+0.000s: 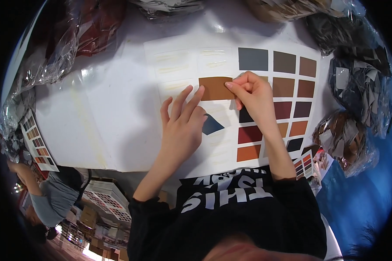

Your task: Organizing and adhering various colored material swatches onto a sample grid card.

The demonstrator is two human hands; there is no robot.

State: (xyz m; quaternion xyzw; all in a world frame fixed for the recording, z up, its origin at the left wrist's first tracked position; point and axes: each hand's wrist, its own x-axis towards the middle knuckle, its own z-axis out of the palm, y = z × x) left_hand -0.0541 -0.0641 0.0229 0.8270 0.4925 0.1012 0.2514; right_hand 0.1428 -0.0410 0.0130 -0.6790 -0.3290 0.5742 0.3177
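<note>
A white sample sheet point(265, 154) lies on the table in front of me, with rows of coloured rectangular swatches on its right side. On its left side are blank places with shiny yellowish glue streaks. My right hand point(253, 93) pinches the right edge of a brown swatch point(215, 88), which lies over one of the middle places. At that swatch's left edge are fingertips of my left hand point(181, 122), its other fingers spread. A dark blue swatch point(213, 125) sticks out slantwise from under the left thumb, partly hidden by the hand.
Clear plastic bags of swatches ring the table: dark red point(96, 30) at far left, black-grey point(366, 87) and brown point(344, 139) at right. A finished colour card point(39, 141) lies at the left edge. Beyond it, a person in a grey sleeve point(59, 198) works near stacked cards point(106, 195).
</note>
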